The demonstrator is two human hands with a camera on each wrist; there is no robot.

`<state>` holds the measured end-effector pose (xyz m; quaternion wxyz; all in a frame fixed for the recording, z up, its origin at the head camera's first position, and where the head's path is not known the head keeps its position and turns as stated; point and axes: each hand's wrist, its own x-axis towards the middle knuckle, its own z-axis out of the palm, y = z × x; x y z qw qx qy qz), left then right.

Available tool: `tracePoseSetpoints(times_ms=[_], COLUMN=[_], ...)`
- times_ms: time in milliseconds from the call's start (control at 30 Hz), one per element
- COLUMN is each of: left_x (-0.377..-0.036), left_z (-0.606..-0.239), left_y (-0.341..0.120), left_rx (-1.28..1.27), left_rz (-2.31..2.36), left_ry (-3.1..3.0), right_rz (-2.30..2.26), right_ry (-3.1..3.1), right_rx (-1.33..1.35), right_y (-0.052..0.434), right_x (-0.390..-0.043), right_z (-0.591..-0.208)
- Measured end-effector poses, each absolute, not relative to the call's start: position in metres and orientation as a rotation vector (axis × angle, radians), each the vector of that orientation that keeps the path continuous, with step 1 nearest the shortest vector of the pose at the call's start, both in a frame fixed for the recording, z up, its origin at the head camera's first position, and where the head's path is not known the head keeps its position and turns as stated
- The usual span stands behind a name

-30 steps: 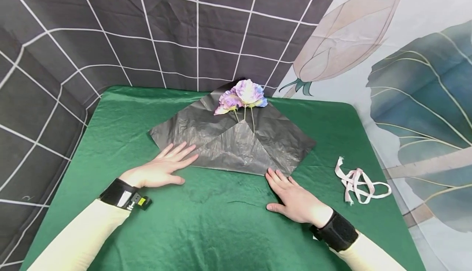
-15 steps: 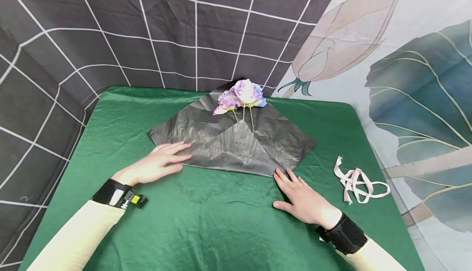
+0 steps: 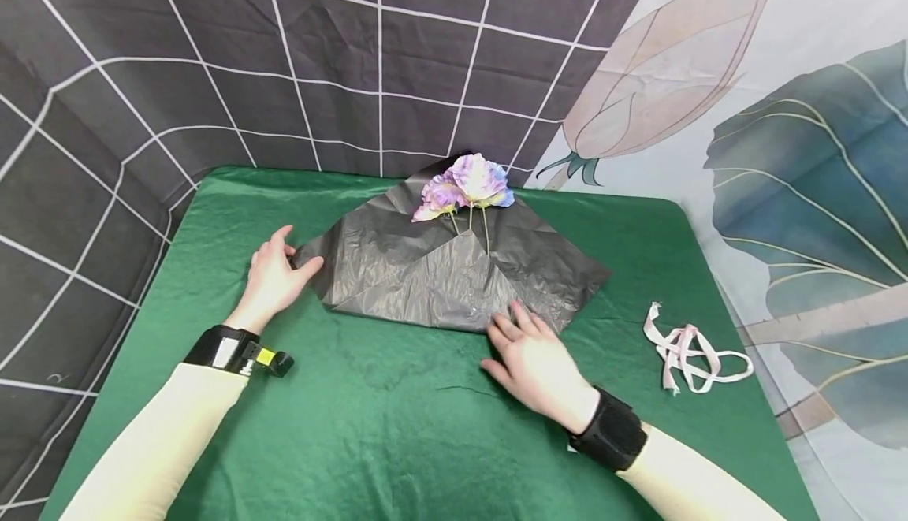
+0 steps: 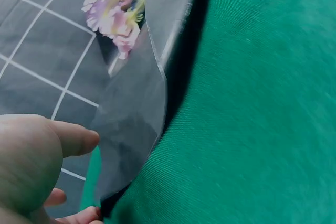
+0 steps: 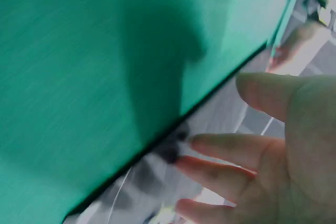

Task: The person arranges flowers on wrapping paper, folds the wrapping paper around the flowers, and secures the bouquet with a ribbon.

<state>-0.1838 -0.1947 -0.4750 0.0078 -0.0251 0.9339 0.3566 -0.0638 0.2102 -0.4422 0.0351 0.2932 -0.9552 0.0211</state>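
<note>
Nearest the head camera, at 5 o'clock, the right hand (image 3: 534, 362) lies flat, fingers straight and slightly spread, fingertips (image 3: 512, 318) resting on the near edge of the grey wrapping sheet (image 3: 397, 257). At 9 o'clock the left hand (image 3: 273, 278) pinches the sheet's left corner between thumb and fingers; left wrist view alone shows that corner lifted off the green tablecloth (image 3: 397, 426) and curling, with shadow beneath. Right wrist view, blurred, shows only spread fingers at the sheet edge. Count: one sheet, one bunch of purple flowers (image 3: 466, 185) at 12 o'clock on the sheet's far point, one pink ribbon (image 3: 686, 350) at 3 o'clock, well apart. Versus 0.5 s ago: left hand moved from the sheet's near edge to its corner; right hand shifted left.
</note>
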Motion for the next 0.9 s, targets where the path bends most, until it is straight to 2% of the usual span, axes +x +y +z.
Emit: tracePoseSetpoints(times_ms=[333, 633, 900], left_x=[-0.180, -0.159, -0.134], left_z=[-0.474, -0.478, -0.481], left_y=[-0.202, -0.186, -0.144], left_rx=[-0.326, -0.238, -0.265], left_rz=[1.591, 1.807, 2.153], left_ry=[2.560, 2.160, 1.823], right_rz=[0.135, 0.295, 0.462], right_ry=[-3.005, -3.066, -3.087], right_rx=[1.091, 1.041, 1.066], right_y=[0.155, 0.152, 0.159], right_x=[-0.077, -0.086, -0.096], right_z=[-0.454, -0.455, -0.453])
